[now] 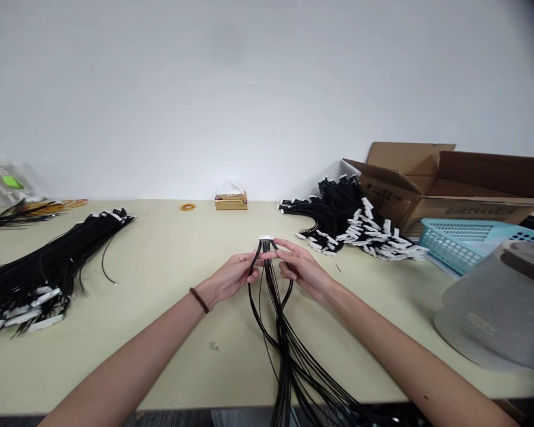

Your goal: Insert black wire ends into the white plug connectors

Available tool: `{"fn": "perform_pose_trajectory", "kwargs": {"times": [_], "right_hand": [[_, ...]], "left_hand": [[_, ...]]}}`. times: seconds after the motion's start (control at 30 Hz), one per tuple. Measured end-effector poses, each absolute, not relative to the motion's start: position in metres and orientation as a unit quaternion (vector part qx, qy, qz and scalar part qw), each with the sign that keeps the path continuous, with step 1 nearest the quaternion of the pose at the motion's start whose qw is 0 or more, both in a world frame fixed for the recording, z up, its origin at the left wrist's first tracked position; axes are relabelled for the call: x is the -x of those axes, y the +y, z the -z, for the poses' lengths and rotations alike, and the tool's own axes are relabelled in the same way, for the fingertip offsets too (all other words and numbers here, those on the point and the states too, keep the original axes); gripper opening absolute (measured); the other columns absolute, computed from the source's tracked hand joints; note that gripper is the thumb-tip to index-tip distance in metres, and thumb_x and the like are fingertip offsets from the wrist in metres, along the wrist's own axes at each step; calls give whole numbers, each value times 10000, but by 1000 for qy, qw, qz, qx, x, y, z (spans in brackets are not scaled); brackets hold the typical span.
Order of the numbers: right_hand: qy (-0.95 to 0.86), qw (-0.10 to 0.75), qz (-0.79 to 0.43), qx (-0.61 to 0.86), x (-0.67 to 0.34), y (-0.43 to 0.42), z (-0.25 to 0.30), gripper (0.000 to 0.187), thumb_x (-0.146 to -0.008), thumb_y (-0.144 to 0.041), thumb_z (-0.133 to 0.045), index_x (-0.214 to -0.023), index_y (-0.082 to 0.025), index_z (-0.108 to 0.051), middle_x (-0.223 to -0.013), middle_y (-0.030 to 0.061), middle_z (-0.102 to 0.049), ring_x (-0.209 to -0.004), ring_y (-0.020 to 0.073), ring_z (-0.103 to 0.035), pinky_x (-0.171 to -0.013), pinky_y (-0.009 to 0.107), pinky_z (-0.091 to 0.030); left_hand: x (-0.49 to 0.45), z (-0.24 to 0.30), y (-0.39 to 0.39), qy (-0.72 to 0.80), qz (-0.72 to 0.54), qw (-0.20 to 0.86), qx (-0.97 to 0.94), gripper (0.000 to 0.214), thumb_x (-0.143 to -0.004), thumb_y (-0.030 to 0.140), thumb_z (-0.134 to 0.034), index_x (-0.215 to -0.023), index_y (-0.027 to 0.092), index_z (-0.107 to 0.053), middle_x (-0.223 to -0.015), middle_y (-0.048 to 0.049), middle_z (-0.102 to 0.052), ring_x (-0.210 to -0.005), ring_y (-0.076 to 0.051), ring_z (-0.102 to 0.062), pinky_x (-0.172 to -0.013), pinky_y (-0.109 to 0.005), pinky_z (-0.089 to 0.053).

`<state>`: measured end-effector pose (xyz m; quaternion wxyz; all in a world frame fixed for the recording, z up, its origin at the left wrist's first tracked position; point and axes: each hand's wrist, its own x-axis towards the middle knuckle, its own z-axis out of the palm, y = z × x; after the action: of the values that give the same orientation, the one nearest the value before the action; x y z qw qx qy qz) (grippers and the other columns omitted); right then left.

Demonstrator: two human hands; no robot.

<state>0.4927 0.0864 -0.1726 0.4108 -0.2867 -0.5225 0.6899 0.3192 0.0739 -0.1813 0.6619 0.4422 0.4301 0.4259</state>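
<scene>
Above the middle of the table I hold a bundle of thin black wires [281, 332] that ends in a small white connector [266, 239]. My left hand [231, 277] pinches the wires just below the connector from the left. My right hand [300, 267] pinches them from the right, fingertips close to the connector. The wires hang down from my hands and trail across the table toward me, over its front edge.
A long bundle of black wires with white connectors [40, 273] lies at the left. A heap of the same harnesses [356, 225] sits at the back right, beside an open cardboard box [427, 184]. A blue basket [463, 240], a translucent bin [498, 302], a tissue box [231, 200].
</scene>
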Motion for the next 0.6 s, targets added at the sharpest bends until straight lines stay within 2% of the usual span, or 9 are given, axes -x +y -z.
{"fn": "perform_pose_trajectory", "kwargs": {"times": [0.1, 0.17, 0.27, 0.37, 0.5, 0.6], "right_hand": [[-525, 423, -686, 274, -493, 88, 174, 462, -759, -300, -621, -1167, -183, -436, -1065, 93, -627, -401, 20, -276, -443, 223, -221], [-524, 425, -687, 270, -493, 88, 176, 487, -751, -302, -628, -1184, -187, -436, -1076, 84, -620, -404, 18, -283, -446, 223, -226], [-519, 419, -690, 280, -493, 88, 177, 551, -737, -306, -643, -1225, -172, -427, -962, 55, -646, -406, 21, -288, -446, 220, -235], [-511, 417, -695, 286, -492, 87, 177, 627, -721, -310, -663, -1273, -162, -404, -860, 23, -640, -416, 26, -309, -447, 215, -256], [-507, 392, -720, 265, -491, 84, 176, 725, -718, -319, -674, -1344, -177, -335, -810, 2, -619, -448, 41, -375, -473, 217, -320], [-511, 377, -735, 236, -490, 81, 175, 734, -741, -297, -659, -1371, -215, -291, -858, 7, -618, -483, 53, -415, -523, 238, -381]], "left_hand": [[-317, 182, 74, 400, -400, 678, -469, 228, -722, 221, -613, -937, 148, -631, -789, -19, -558, -516, -12, -352, -491, -184, -275], [-316, 183, 73, 378, -386, 687, -486, 249, -717, 213, -622, -958, 149, -627, -728, -4, -535, -524, -20, -361, -500, -186, -281], [-317, 182, 69, 383, -372, 688, -491, 316, -736, 265, -608, -1030, 148, -615, -604, 28, -444, -512, -35, -355, -481, -197, -252], [-322, 179, 65, 394, -370, 679, -496, 424, -742, 348, -598, -1126, 168, -580, -615, 27, -442, -518, -36, -368, -480, -193, -243], [-328, 179, 62, 396, -408, 651, -503, 413, -719, 463, -586, -983, 148, -630, -799, -30, -560, -567, -44, -424, -518, -198, -300], [-329, 180, 63, 387, -451, 633, -496, 471, -729, 547, -518, -906, 123, -621, -833, -70, -604, -662, -96, -514, -621, -232, -382]]}}
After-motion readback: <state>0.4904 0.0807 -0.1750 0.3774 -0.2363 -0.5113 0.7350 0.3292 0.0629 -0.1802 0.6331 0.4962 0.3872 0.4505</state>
